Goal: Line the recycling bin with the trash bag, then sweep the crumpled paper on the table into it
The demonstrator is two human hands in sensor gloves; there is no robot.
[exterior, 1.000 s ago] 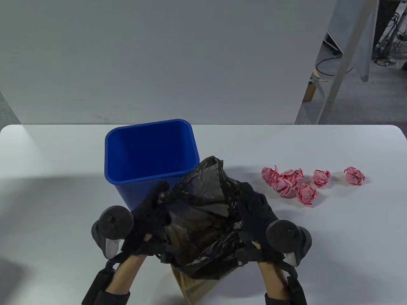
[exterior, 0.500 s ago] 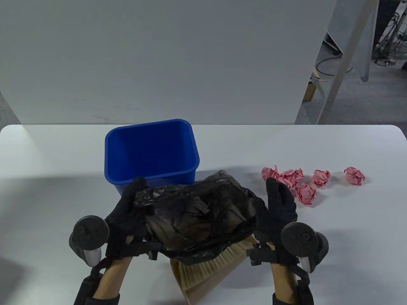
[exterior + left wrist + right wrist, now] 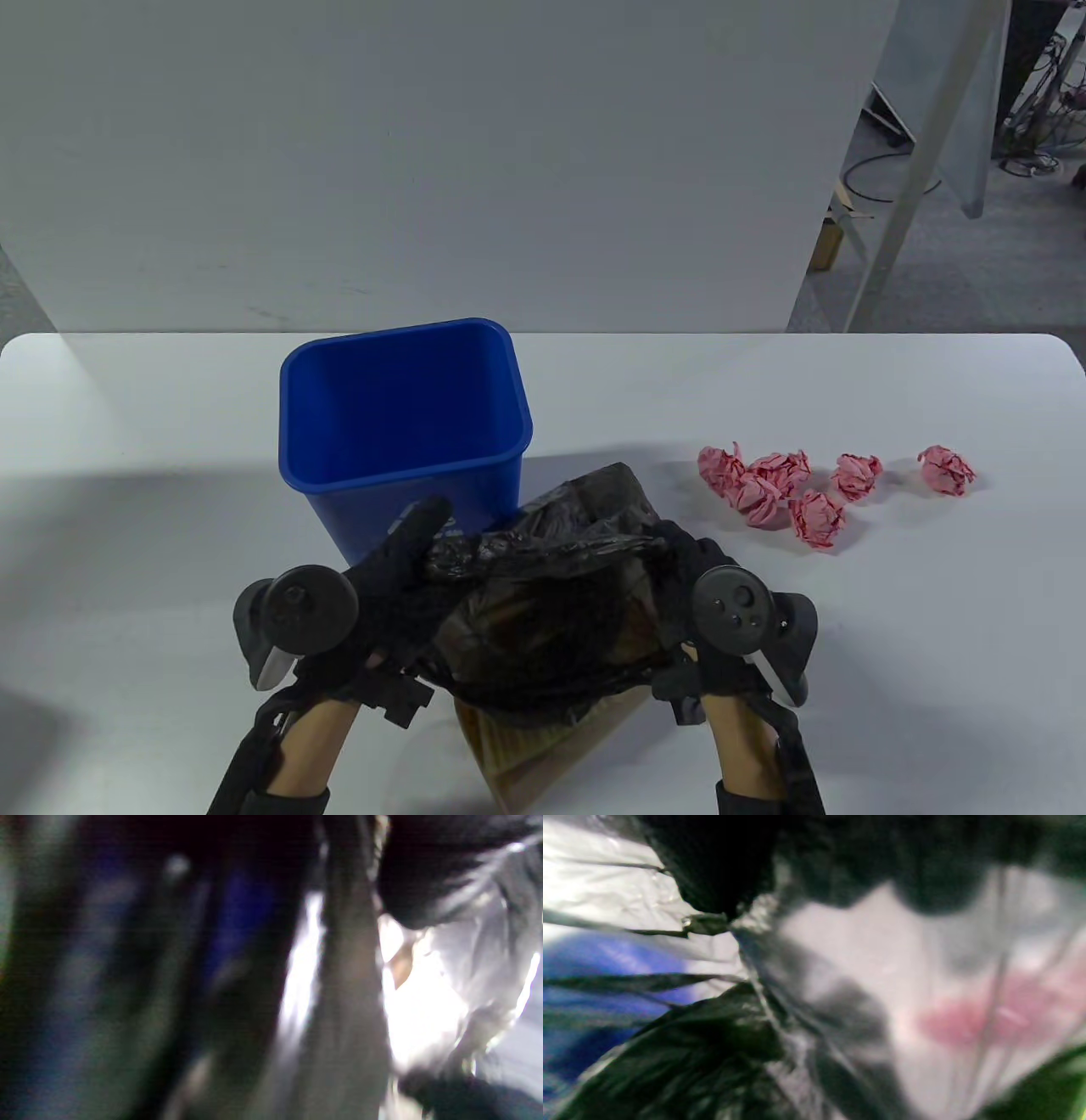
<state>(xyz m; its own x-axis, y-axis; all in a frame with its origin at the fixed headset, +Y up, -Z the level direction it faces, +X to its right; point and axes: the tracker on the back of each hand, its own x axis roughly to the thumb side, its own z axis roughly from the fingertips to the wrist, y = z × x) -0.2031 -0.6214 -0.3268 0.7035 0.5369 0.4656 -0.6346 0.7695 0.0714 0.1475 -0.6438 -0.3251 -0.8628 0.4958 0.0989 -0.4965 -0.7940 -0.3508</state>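
Left hand (image 3: 386, 594), right hand (image 3: 687, 594): each grips one side of the bag (image 3: 551, 586), held above the near table (image 3: 127, 509), probably to find and spread its mouth. Bag: black, thin, crumpled, not yet open. Bin (image 3: 399, 424): blue, unlined, just beyond. Paper balls (image 3: 797, 497): pink, far right. Brush (image 3: 509, 747): beneath bag.

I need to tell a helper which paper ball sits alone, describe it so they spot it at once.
Start at the blue bin on the white table, then look right to the pink paper balls. The one you want lies farthest right, apart from the cluster.
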